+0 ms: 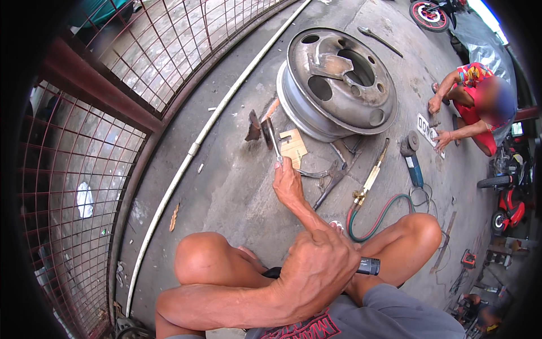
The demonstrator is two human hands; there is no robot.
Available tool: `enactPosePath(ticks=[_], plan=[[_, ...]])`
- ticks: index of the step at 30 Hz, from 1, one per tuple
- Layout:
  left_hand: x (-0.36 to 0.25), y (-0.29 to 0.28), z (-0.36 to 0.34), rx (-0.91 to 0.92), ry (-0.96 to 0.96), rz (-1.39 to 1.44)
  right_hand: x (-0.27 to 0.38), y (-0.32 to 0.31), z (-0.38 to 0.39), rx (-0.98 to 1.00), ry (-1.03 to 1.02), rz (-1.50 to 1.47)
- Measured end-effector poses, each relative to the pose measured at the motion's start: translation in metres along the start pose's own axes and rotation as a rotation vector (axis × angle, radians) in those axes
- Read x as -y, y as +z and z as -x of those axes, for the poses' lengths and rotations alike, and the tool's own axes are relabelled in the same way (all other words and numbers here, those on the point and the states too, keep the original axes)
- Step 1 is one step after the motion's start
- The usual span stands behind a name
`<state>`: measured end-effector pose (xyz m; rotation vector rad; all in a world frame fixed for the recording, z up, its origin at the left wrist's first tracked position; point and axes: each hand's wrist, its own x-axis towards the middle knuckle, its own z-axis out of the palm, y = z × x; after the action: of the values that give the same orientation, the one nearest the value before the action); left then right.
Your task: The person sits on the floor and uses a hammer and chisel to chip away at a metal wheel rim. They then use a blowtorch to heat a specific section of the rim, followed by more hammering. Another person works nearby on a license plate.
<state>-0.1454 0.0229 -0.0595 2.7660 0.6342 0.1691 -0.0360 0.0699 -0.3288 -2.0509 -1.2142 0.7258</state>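
Crossing in front of my other forearm, my left hand (322,257) is closed in a fist close to me. A black cylindrical grip end (370,266) sticks out from its right side; the rest is hidden. My right hand (288,182) reaches forward, fingers closed around a slim silver metal rod (274,141). The rod's far end meets a dark, rusty metal piece (254,127) standing on the concrete. Just right of the rod lies a flat tan template (292,148) with a notch. Locking clamp pliers (332,179) rest right of my right hand.
A large steel wheel rim (341,85) lies ahead. Rightward are a cutting torch (370,179) with red and green hoses, an angle grinder (414,161) and a crouching person (474,107) handling a white plate (429,133). A white pipe (195,148) and mesh fence (84,152) run along the left.
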Motion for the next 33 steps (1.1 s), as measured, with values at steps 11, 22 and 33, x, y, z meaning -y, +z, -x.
enactPosePath(ticks=[11,22,33], plan=[[0.000,-0.003,0.001,0.030,0.028,-0.016,-0.032,0.006,0.003,-0.191,0.120,-0.036],[-0.001,-0.004,0.000,0.035,0.020,-0.055,-0.011,0.014,0.002,-0.138,0.091,-0.170],[-0.002,-0.007,-0.001,0.065,-0.023,-0.034,-0.012,0.019,0.002,-0.096,-0.023,-0.083]])
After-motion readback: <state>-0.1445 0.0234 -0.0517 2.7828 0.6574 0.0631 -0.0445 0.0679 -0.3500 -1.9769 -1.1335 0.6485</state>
